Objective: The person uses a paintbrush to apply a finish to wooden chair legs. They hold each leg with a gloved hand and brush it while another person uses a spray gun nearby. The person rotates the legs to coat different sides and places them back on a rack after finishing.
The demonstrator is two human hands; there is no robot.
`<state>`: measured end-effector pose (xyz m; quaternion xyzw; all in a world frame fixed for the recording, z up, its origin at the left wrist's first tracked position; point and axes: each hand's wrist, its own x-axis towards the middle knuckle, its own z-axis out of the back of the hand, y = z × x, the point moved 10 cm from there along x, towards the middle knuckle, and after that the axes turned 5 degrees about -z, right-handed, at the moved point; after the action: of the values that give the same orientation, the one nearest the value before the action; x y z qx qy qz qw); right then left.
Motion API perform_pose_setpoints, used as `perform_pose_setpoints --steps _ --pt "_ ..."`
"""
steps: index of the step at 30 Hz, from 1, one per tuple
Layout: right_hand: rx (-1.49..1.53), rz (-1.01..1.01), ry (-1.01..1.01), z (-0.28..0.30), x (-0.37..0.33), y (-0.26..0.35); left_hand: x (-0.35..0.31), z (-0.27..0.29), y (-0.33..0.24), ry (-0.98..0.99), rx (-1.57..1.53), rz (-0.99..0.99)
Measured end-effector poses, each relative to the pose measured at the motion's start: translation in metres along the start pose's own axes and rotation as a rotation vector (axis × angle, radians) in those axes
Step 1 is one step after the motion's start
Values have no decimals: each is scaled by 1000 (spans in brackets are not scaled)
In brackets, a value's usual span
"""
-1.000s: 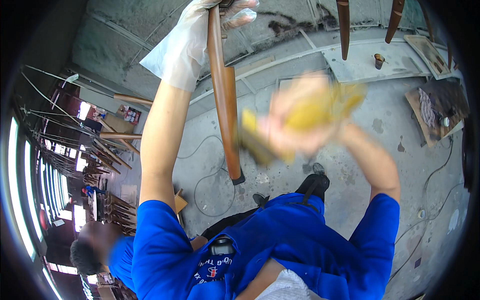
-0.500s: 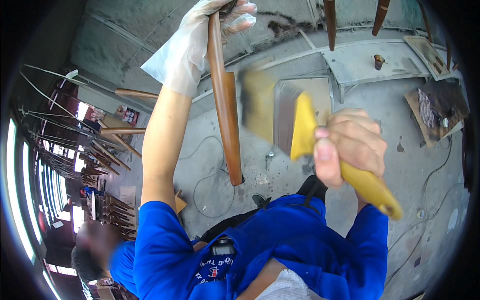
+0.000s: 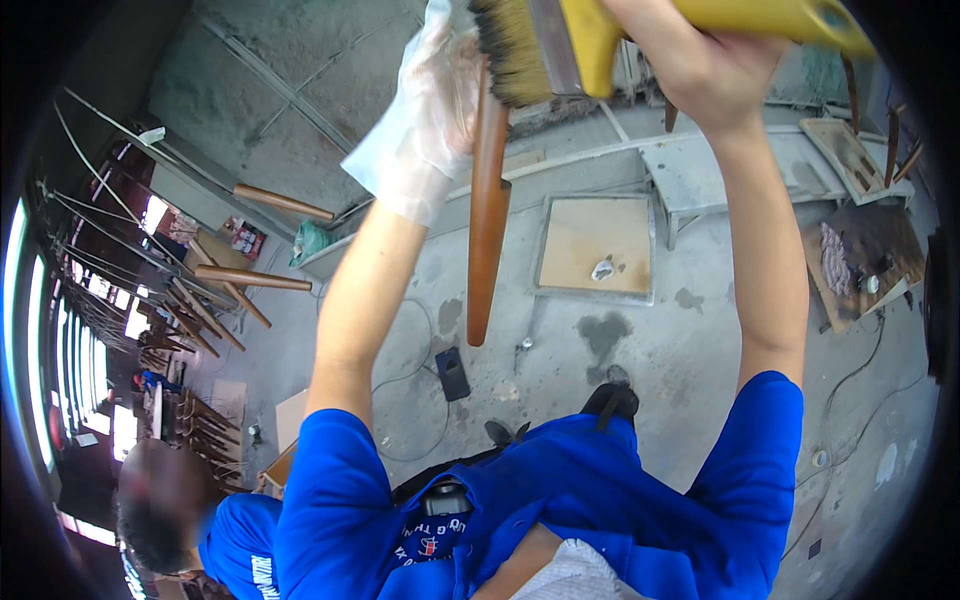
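Observation:
My left hand [image 3: 440,115], in a clear plastic glove, is closed round the upper end of a tapered brown wooden furniture leg [image 3: 487,240]. The leg hangs down with its narrow end lowest. My right hand [image 3: 715,75], bare, grips the yellow handle of a wide paintbrush [image 3: 592,45] at the top of the view. The brush's dark bristles point left and meet or overlap the leg's upper end beside my gloved fingers. Whether they actually touch the wood I cannot tell.
A grey bench [image 3: 690,180] stands at the far right, with a shallow tray [image 3: 850,155] on it. A framed board [image 3: 600,235] lies on the floor ahead. More wooden legs [image 3: 255,278] stick out at left, where a person in blue [image 3: 240,540] is close by. Cables [image 3: 850,400] cross the floor.
My right hand has lifted the paintbrush up and forward, bringing its bristles to the leg's upper end. My left hand and the leg have shifted slightly right.

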<state>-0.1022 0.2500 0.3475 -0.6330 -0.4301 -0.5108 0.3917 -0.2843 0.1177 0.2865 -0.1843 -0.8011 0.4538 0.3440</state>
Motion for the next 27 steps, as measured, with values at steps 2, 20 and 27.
perform_pose_setpoints --steps 2,20,27 --pt "5 -77 128 -20 19 20 3 11 -8 48 -77 -120" --pt "-174 -1 1236 -188 -296 128 -6 -25 1 484 -522 4" --pt "43 -1131 726 -67 -301 2 -34 -8 -69 237 623 -241"
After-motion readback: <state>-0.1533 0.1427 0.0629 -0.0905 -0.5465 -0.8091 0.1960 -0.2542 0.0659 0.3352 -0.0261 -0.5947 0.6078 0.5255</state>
